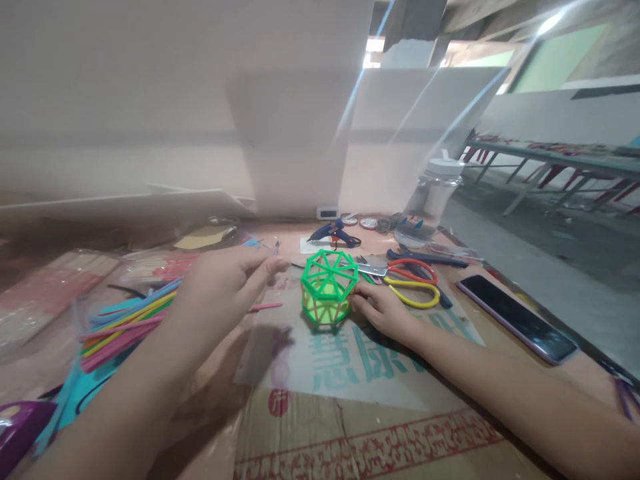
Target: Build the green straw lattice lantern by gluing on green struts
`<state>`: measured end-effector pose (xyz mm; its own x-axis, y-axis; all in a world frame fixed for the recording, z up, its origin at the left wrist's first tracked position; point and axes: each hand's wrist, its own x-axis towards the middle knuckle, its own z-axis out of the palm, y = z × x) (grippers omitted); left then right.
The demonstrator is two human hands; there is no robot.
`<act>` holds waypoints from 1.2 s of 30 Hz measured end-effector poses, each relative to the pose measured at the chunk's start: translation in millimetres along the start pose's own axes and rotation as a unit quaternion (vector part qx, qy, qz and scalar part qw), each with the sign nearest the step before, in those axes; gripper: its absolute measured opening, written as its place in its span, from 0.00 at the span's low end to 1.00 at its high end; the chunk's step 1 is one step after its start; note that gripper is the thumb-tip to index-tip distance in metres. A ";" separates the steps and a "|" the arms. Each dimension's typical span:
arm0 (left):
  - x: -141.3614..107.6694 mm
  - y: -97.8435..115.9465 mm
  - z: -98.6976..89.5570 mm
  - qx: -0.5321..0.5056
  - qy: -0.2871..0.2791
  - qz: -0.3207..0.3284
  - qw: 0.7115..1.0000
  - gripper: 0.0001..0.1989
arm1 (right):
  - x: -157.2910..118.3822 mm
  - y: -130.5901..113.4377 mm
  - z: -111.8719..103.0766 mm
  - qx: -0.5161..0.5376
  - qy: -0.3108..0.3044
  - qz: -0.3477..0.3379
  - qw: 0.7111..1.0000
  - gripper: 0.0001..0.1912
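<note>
An octagonal stick frame [330,275] stands upright on the table in front of me. Its bright green bars meet like spokes on top, brownish uprights run down its sides, and a yellow-green base shows inside. At its right side, my right hand [377,308] has its fingers closed against the frame, with the fingertips partly hidden. My left hand [243,283] is raised to the left of the frame, apart from it. Thumb and fingers there are pinched together, slightly blurred; whatever sits between them is too small to make out.
Scissors [413,283] with red and yellow handles lie right of the frame, a phone [517,319] farther right. Behind are a blue glue gun [333,233] and a water bottle [434,193]. Colourful strips [127,327] and packaged sticks [55,293] lie left.
</note>
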<state>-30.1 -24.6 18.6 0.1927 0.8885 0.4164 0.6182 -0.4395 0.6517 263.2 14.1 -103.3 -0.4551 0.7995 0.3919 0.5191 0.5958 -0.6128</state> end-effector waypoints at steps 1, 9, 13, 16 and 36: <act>-0.3 -0.5 1.1 0.038 -0.001 0.007 0.999 0.20 | -0.1 0.2 0.0 0.000 0.000 0.000 1.000 0.11; -0.2 5.3 28.7 0.153 -0.041 0.189 0.969 0.18 | -0.3 0.7 0.0 0.006 -0.002 0.004 1.000 0.10; -3.9 4.3 42.5 0.174 -0.044 0.252 0.951 0.13 | -0.5 -0.3 -0.2 0.013 -0.005 0.007 1.000 0.10; -5.9 3.4 49.3 0.195 -0.041 0.274 0.941 0.10 | -0.1 -0.7 -0.2 0.021 -0.008 0.008 1.000 0.10; -9.2 11.6 51.5 -0.007 -0.055 0.124 0.991 0.07 | -6.5 -64.3 -30.0 0.059 0.138 -0.051 0.987 0.03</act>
<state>14.5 -31.0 -10.4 0.4201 0.7620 0.4929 0.5305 -0.6469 0.5479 254.5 -27.2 -45.8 -0.2769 0.7360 0.6178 0.3859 0.6740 -0.6300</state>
